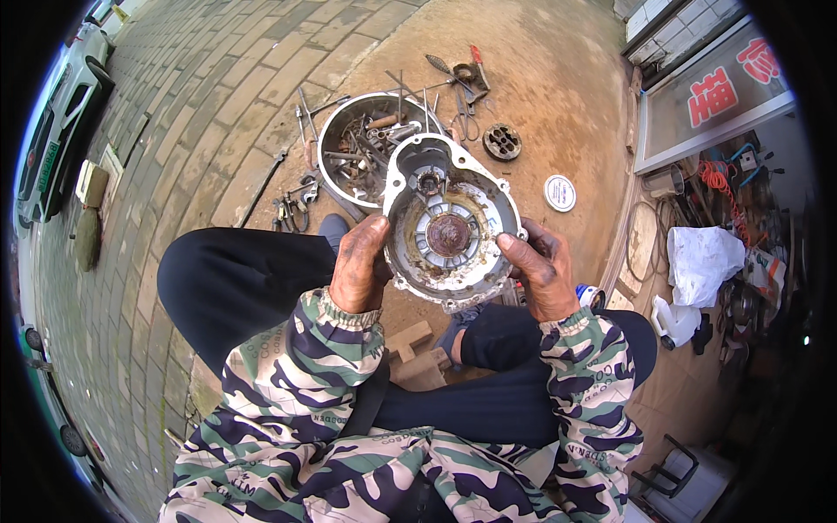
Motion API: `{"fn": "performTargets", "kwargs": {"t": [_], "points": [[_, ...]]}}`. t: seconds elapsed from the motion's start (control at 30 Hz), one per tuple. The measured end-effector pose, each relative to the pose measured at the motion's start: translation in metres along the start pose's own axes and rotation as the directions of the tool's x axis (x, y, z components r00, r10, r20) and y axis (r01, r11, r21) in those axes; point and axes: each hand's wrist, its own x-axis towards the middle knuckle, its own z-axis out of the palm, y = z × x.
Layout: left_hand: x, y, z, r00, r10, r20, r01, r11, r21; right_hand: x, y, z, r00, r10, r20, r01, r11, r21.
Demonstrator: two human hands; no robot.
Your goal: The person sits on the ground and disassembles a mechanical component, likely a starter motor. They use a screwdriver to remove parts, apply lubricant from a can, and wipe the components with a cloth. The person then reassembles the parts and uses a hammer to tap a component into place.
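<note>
A greasy cast-metal housing with a round, rust-brown hub in its bowl and a smaller bore in its upper lobe is held up above my lap, open side toward me. My left hand grips its left rim with dirty fingers. My right hand holds the right side, thumb on the rim and fingers curled behind. Behind the housing, a metal basin full of tools and parts rests on the ground, partly hidden by it.
Pliers and wrenches, a red-handled tool, a perforated round part and a white lid lie around the basin. Wood blocks are between my legs. A clutter of hoses and white bags fills the right; parked cars line the left.
</note>
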Motion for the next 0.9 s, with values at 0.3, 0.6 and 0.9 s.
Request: {"fn": "performTargets", "kwargs": {"t": [0.3, 0.6, 0.9], "points": [[0.003, 0.007, 0.008, 0.977, -0.208, 0.045, 0.204, 0.859, -0.469, -0.001, -0.001, -0.002, 0.990, -0.123, 0.065, 0.120, 0.991, 0.054], [0.006, -0.003, -0.003, 0.965, -0.259, 0.041, 0.242, 0.815, -0.527, -0.006, -0.007, -0.002, 0.979, -0.150, 0.141, 0.154, 0.988, -0.020], [0.006, 0.007, -0.001, 0.927, -0.281, 0.248, 0.375, 0.697, -0.612, -0.016, -0.029, -0.006, 0.965, -0.249, 0.088, 0.227, 0.952, 0.204]]}}
